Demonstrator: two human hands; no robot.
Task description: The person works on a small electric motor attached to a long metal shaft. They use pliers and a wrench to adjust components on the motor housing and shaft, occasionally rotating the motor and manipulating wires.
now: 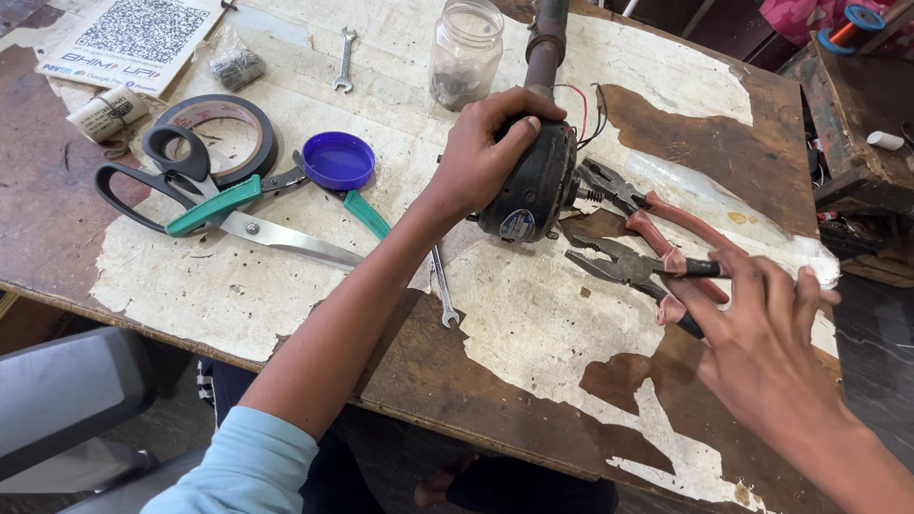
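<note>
1. A worn wooden table (533,400) with peeling white paint filled the view, seen from above.
2. A black, round electric motor (535,186) stood on its edge near the table's middle, with a dark pipe (546,48) running away from it to the far side and thin red and black wires (586,109) looping off its right.
3. The left hand (481,152) was curled over the top of the motor, fingers wrapped round its rim and thumb on the near face, steadying it.
4. The right hand (762,343) lay at the near right, fingers spread and fairly flat, its fingertips touching the handles of a pair of pliers; it had not closed round them.
5. Two pliers lay just right of the motor: red-handled pliers (657,214) farther off, jaws close to the motor's shaft, and dark-handled pliers (633,268) nearer, under the fingertips.
6. Large scissors (205,205) with green and black handles lay at the left, beside a roll of black tape (221,135) and a blue plastic lid (338,160).
7. A clear jar (465,52) and a small spanner (345,59) sat at the far side; another spanner (444,290) lay under the left forearm.
8. Judging by this, good work here would mean keeping the motor firmly braced while getting a full grip on both plier handles.
</note>
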